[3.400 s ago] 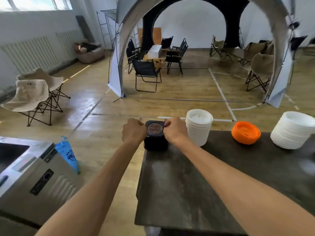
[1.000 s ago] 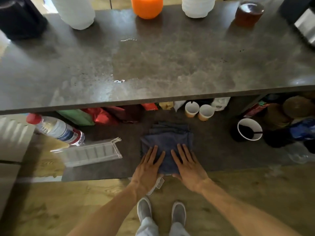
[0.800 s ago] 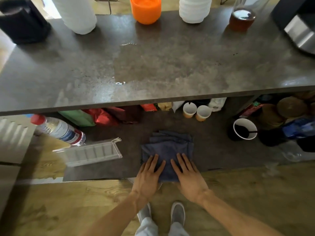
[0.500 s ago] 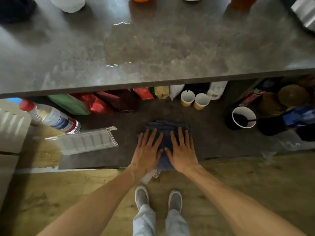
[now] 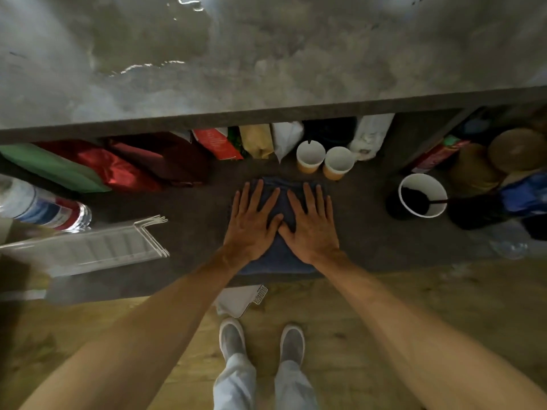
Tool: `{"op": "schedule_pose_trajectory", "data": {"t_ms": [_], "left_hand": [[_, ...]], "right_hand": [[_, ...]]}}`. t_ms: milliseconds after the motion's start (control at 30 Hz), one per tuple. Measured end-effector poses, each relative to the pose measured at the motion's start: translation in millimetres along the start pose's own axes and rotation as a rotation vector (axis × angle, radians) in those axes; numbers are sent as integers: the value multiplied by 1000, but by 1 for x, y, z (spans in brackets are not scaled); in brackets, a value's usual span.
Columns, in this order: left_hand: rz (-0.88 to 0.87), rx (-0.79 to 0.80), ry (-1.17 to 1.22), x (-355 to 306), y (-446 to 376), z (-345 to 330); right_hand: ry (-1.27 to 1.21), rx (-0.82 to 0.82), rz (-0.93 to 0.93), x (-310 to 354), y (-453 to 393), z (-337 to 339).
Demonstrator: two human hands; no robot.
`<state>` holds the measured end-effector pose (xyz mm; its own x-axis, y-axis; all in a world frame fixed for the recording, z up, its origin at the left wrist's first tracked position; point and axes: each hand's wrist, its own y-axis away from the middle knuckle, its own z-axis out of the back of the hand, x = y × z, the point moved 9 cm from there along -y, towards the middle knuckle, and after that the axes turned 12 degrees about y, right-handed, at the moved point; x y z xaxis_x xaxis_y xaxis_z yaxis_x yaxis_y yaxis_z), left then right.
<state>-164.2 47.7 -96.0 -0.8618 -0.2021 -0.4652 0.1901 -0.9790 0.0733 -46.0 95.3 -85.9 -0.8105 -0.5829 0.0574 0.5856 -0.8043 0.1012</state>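
Note:
A folded dark blue cloth (image 5: 278, 258) lies on the low dark shelf (image 5: 192, 220) under the grey countertop (image 5: 266, 60). My left hand (image 5: 251, 223) lies flat on the cloth's left half, fingers straight and spread. My right hand (image 5: 309, 223) lies flat on its right half in the same way. The two thumbs meet in the middle. Much of the cloth is hidden under my palms.
Two paper cups (image 5: 324, 159) stand just behind the cloth, a white cup with dark contents (image 5: 421, 195) to the right. Foil bags (image 5: 118, 167) line the shelf's back, a water bottle (image 5: 44, 202) and clear plastic tray (image 5: 85, 250) lie at left. My shoes (image 5: 262, 338) stand on the wooden floor.
Both hands slid forward over the cloth and now cover more of it. My head dropped closer, so the countertop items left the view. Earlier I was holding a black device on the counter.

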Motion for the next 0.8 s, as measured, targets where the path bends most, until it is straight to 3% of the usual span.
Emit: {"op": "schedule_pose_trajectory", "data": {"t_ms": [233,333,533,800], "left_hand": [[-96,-23,46,-32,-22,-10],[-128,-33,142,-40,-21,-16],[-360,-200,230,-97,-11,-19],[-246,-56,157,-98,-47,-32]], "right_hand": [[54,-104,36,-35,-7,19],[5,-142,-46,-41,2,23],[-210,-283,-197,-66,34,25],[-71,-179,-212,-92,5,19]]}}
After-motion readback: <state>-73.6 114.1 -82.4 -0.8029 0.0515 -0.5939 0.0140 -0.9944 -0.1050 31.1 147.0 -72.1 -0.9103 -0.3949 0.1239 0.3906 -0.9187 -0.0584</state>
